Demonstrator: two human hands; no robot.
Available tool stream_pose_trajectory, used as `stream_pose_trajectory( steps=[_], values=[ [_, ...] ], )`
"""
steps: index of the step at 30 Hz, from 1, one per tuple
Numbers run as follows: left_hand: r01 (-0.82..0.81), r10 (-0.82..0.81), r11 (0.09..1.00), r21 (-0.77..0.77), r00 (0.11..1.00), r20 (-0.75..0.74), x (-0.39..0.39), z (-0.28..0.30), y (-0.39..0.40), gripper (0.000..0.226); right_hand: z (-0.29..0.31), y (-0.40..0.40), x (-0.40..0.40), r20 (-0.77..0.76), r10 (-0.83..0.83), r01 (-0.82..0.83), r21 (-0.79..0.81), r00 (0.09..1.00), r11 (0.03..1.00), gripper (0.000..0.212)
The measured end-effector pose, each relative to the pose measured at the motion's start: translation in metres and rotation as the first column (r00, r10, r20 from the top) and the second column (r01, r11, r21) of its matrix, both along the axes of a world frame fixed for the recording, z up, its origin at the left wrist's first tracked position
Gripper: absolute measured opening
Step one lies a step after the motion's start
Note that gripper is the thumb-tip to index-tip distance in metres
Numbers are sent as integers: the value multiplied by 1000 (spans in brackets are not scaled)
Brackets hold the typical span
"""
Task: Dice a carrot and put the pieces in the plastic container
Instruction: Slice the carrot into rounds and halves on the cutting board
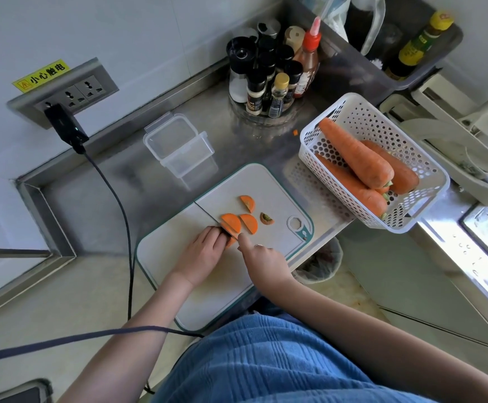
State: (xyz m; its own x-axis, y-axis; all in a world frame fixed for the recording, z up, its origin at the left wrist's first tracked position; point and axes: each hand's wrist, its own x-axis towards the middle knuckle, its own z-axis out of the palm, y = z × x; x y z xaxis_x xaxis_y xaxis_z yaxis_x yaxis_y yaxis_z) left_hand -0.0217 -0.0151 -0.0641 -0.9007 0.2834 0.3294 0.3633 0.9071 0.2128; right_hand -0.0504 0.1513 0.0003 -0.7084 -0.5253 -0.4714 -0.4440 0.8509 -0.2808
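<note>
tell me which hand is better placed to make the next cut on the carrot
Right. The right hand grips the knife, its blade against the carrot piece; the left hand holds that piece down.

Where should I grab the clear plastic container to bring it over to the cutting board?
Take the plastic container by its rim on the long side nearest the cutting board, coming from above. It stands upright, open and empty, with latch flaps at the short ends, so the long wall probably gives the firmest pinch.
</note>
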Motion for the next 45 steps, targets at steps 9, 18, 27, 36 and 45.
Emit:
stream_pose_trajectory(
  steps=[9,18,27,36,45],
  values=[
    [-12,12,1000,1,1000,12,1,-6,-3,21,-4,-13,-8,90,-24,26,-22,996,999,49],
    [-48,49,998,-30,998,49,-2,3,2,22,-3,-13,-19,97,-95,102,-70,991,992,33],
    [-88,90,995,-48,994,60,10,13,4,14,-1,4,-7,6,-187,186,-133,982,974,20],
    [-68,71,997,-20,987,144,5,7,-2,23,4,-4,6,23,-141,142,-186,990,972,24],
    [-43,45,999,-24,993,107,6,2,-5,6,-5,-5,2,-2,-87,86,-112,996,990,24]
  ],
)
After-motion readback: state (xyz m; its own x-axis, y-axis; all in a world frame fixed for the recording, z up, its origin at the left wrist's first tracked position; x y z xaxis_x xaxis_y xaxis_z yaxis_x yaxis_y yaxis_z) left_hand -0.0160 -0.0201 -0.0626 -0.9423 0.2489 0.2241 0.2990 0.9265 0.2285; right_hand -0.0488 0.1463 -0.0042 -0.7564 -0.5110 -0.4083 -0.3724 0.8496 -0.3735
